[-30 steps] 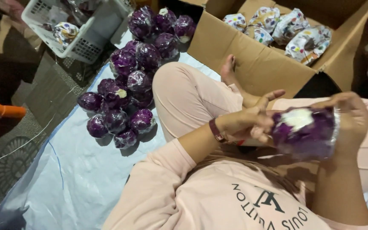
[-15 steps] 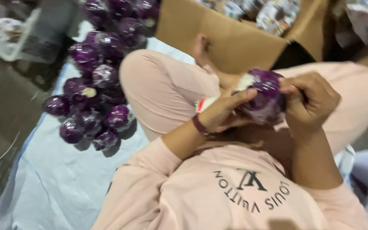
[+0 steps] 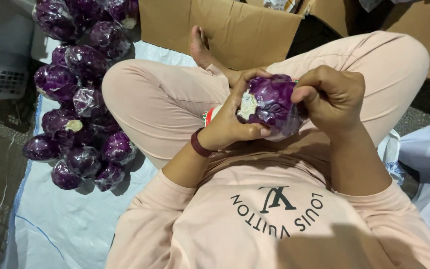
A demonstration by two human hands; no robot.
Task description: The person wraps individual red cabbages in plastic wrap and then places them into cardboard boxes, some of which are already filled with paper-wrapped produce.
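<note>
Gripping the round purple cabbage (image 3: 272, 104) with left hand (image 3: 230, 124) and right hand (image 3: 332, 99), its slick wrap could slip loose.

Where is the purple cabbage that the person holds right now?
In the head view, the purple cabbage sits centre-right, gripped between the left hand and right hand, above the lap.

Pale woven sheet (image 3: 51, 219) under heaped wrapped purple cabbages (image 3: 83, 104)
</note>
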